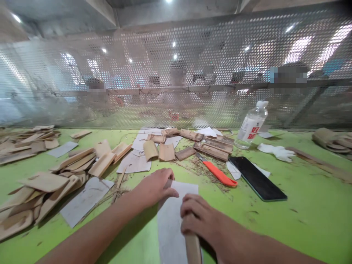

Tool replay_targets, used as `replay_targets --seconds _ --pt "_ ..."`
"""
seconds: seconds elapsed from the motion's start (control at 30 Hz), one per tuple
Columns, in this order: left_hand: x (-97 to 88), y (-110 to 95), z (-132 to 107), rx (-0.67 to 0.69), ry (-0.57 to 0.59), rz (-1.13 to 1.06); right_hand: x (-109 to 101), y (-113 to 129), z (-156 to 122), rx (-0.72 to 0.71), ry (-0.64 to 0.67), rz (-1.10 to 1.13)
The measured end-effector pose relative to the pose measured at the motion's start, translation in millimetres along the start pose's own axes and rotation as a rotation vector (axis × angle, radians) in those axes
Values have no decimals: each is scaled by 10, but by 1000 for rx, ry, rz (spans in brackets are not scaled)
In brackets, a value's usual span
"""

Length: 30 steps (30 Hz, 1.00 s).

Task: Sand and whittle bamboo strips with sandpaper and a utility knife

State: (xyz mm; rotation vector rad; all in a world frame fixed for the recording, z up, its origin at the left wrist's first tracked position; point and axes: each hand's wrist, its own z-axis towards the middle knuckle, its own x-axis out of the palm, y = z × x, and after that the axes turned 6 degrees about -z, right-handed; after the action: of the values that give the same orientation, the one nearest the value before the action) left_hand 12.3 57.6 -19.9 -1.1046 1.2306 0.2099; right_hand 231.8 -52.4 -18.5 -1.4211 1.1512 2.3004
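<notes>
My left grip pinches the sheet's far corner on the surface; my right grip, just beside, is clamped on a strip lying along the sheet. Firm pinning, I judge, stops the sheet sliding.

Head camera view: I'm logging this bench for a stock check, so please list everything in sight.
table: one, green, under everything.
bamboo pieces: many, tan, piled left, centre back and far right.
loose sheets: several, whitish, among the piles.
knife: one, orange handle, centre right.
phone: one, black, right of the knife.
bottle: one, clear with white cap, back right.
glove: one, white, beside the bottle.
mesh screen: one, grey, behind the table; blurred people beyond.
paper sheet: one, whitish, under both hands.
bamboo strip: one, tan, on the paper sheet.
left hand: resting on the paper sheet's top edge.
right hand: gripping the bamboo strip.
</notes>
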Motion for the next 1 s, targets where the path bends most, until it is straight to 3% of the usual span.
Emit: replay_targets --seconds 0.17,0.3,0.43,0.57,0.7,0.83,0.97,1.0 --pt "14 -1 5 -20 1 -1 3 11 3 76 -57 -35" --pt "10 -37 -3 -18 14 2 -16 -14 8 -11 6 24" --pt "4 -91 -6 -51 10 13 -22 -27 3 85 -70 -20" --pt "7 -117 9 -46 37 33 -14 -5 -25 -24 13 39" --pt "21 -132 17 -34 66 83 -31 -7 -33 94 -45 -14" --pt "34 -149 12 -29 72 118 -28 -9 -29 35 3 54" --pt "37 -163 12 -23 66 127 -20 -12 -33 101 -63 -32" --pt "35 -168 13 -25 68 127 -13 -11 -32 44 -32 -13"
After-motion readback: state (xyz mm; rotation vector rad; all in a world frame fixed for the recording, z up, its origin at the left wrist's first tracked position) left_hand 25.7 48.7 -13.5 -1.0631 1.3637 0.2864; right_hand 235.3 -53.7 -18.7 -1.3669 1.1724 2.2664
